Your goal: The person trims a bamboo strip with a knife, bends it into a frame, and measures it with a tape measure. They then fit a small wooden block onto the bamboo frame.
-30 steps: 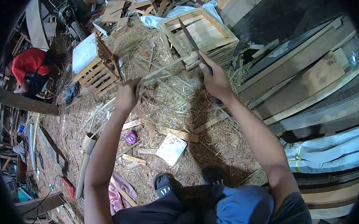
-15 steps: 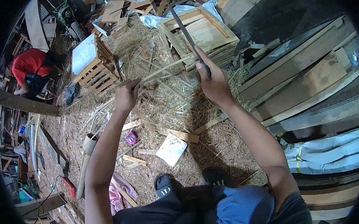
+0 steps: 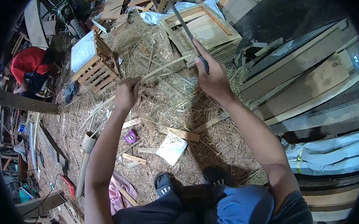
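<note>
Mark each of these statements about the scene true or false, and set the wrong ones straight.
1. The right hand grips a long knife by its handle. True.
2. The left hand is spread open with nothing in it. False: it is closed on a thin strip.
3. The purple tape measure lies to the left of the white sheet. True.
4. The person in red is at the right edge of the view. False: that person is bent over at the left side.
5. The pink cloth covers the white sheet. False: the two are apart, with the cloth beside the left forearm.
</note>
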Tool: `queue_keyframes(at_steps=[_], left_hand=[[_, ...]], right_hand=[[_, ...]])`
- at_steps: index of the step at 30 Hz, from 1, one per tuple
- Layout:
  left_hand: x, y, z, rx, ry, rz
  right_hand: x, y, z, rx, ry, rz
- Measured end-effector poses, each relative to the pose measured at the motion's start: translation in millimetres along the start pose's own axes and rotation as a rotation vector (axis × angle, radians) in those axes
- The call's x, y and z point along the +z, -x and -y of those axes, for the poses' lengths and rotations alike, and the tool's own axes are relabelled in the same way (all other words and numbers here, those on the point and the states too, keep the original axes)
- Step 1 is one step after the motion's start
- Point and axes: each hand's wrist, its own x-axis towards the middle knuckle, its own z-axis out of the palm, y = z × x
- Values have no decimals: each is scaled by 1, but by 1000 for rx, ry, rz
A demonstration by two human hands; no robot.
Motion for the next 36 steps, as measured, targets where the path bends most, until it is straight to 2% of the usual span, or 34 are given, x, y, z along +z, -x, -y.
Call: queue_keyframes(at_steps=[3,5,9,11,14,15,17,20,23,27,29,30,32,33,35,36], left_hand=[[4,2,3,36,27,-41],[5,3,5,1,8,-11],[0,1,4,-60,1,89],[0,0,3,-64,1,76],[4,1,5,-22,26,11],[5,2,7,26,46,-40],[5,4,9,-16,18,-2],[5,3,8,-61,10,15],[0,1,0,-56,34,0],[2,2,4,-26,-6,5],[-2,1,-2,-31,-6,13],[-3,0,-4,-39,-8,23],[-2,1,-3,-9,8,4],[-2,1,-1,21,26,-23],[0,2,2,20,20,-21],[0,1,3,25,15,-22]], right_hand=[[5,7,-11,56,4,5],[9,11,-35,172,281,135],[10,5,-42,51,252,36],[5,0,-22,-72,98,-50],[1,3,-1,34,12,-34],[4,6,-13,34,12,-32],[8,12,-47,40,192,79],[5,3,-49,-17,128,43],[-2,-1,-18,16,83,-6],[4,6,-23,43,37,-17],[12,13,-48,-31,299,40],[7,9,-40,-36,299,38],[-2,5,-18,98,111,77],[1,5,-18,99,108,78],[6,8,-17,-128,51,-97],[9,11,-25,-130,52,-96]])
